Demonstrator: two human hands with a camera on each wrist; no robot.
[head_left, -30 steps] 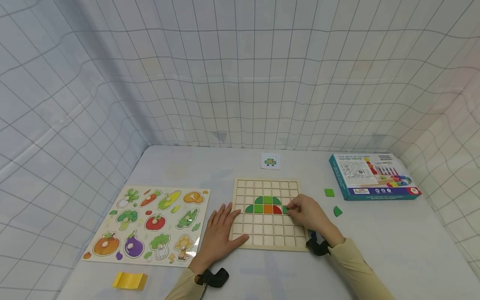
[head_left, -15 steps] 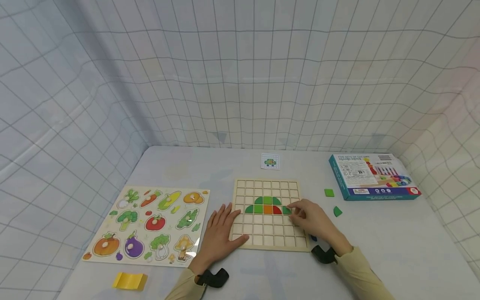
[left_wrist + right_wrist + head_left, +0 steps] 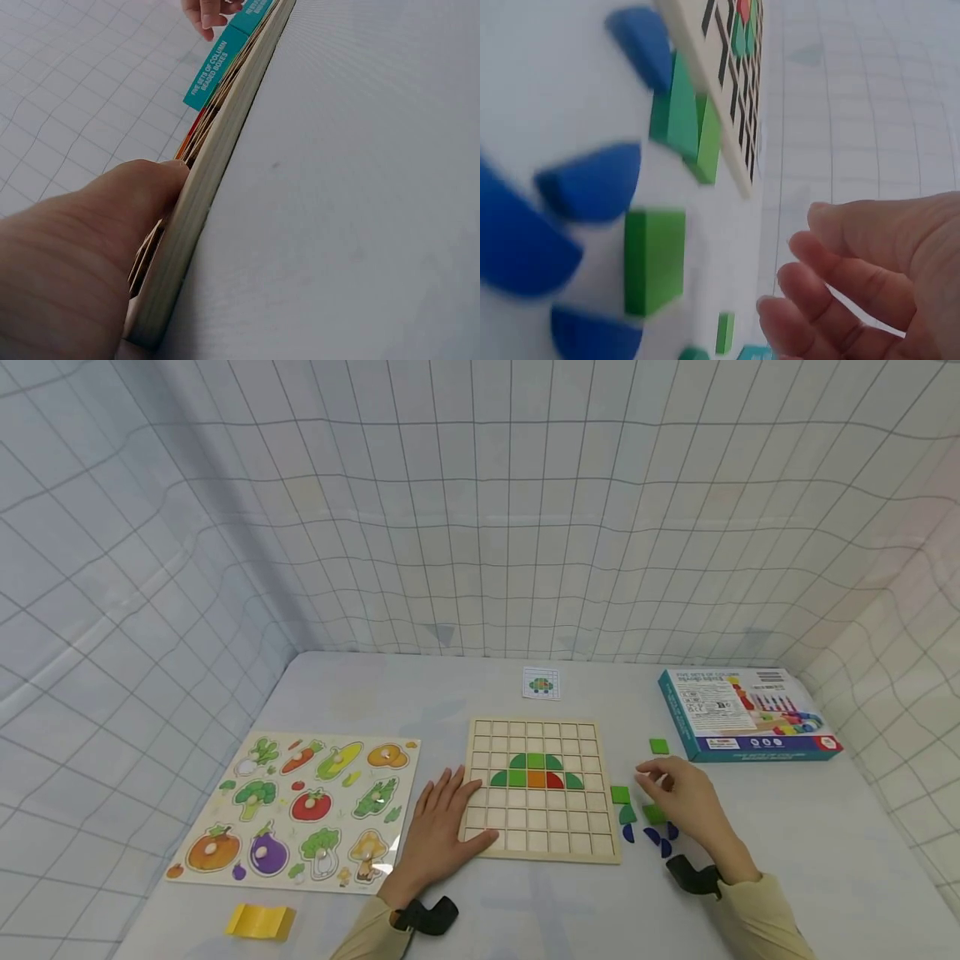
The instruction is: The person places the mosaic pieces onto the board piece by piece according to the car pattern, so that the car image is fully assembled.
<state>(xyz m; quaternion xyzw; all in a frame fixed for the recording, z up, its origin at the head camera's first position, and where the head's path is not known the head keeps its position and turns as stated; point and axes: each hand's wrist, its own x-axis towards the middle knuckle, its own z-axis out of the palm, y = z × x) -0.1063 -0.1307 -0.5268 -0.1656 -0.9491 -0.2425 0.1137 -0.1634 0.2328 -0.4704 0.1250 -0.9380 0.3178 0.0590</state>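
My left hand [image 3: 442,831] lies with fingers spread at the left edge of the wooden grid board [image 3: 543,857]; in the left wrist view its thumb [image 3: 142,187] is at the board's rim. A dome of green pieces sits in the grid, with an orange square [image 3: 536,779], a red quarter-circle [image 3: 554,779] and a dark green quarter-circle [image 3: 573,781] at the right end. My right hand [image 3: 686,797], fingers loosely bent and holding nothing, hovers right of the board. Near it lie a green square [image 3: 656,259], another dark green quarter-circle [image 3: 627,815] and several blue half-circles [image 3: 592,180].
A small pattern card [image 3: 541,683] lies behind the board. To the left are a vegetable puzzle board [image 3: 337,814] and a yellow block [image 3: 260,922]. A bead box [image 3: 750,714] stands at the back right, with a green square [image 3: 658,746] in front of it.
My right hand has let go of the dark green quarter-circle in the grid and moved right, off the board, uncovering the loose pieces there. My left hand has stayed put.
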